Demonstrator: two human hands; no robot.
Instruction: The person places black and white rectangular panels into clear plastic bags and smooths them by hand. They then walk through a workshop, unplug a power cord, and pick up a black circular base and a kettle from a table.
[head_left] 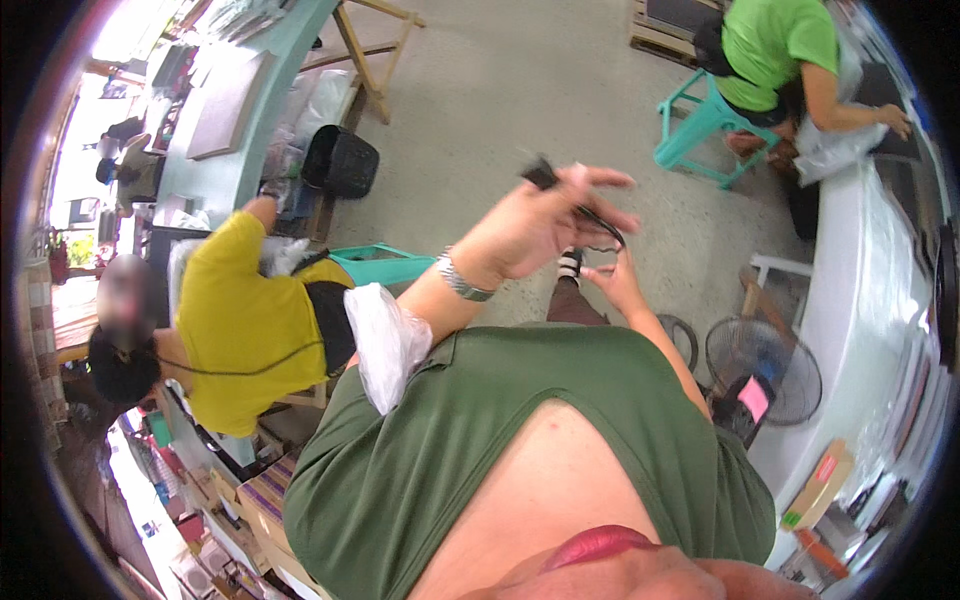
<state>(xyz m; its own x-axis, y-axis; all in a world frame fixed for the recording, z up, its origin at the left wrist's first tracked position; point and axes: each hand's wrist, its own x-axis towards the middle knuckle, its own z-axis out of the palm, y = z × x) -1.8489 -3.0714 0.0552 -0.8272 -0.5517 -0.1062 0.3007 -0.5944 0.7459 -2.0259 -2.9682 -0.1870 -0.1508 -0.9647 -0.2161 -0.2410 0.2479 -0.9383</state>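
My left hand (535,225), with a metal watch (462,278) on its wrist, is raised in front of my chest. A thin black cord (603,225) runs through its partly spread fingers. A small dark end piece (540,173), blurred, sticks out above that hand. My right hand (620,285) is just beside it, lower and to the right, with its index finger against the cord's looped part and its thumb a little apart. A white plastic bag (385,345) hangs on my left arm near the elbow.
A person in yellow (245,330) sits at the left bench (215,185); another in green (775,50) sits on a teal stool (685,125) at the far right. A black bin (340,162) stands by the left bench. A fan (763,368) stands near the right table (825,330).
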